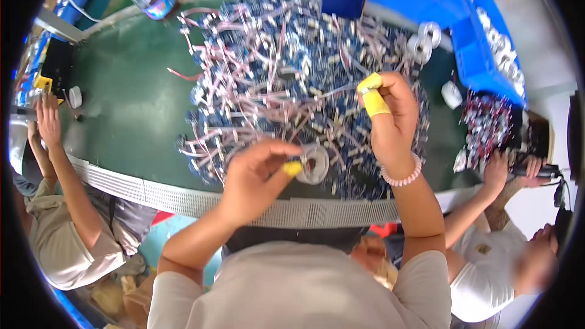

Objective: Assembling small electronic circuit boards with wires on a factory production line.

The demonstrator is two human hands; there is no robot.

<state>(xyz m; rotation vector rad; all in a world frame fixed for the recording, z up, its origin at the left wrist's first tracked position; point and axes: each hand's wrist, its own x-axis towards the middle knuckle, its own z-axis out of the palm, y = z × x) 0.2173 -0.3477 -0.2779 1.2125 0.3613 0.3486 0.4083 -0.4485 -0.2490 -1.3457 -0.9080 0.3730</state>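
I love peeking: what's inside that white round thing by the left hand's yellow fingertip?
Inside the white round piece, a small reddish bit shows, too blurry to name. The left hand covers part of its left edge, hiding anything there.

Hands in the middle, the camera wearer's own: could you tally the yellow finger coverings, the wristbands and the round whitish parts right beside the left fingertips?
Yellow finger coverings: 3 (left hand 1, right hand 2)
Pink wristband: 1
Round whitish part: 1
Total: 5
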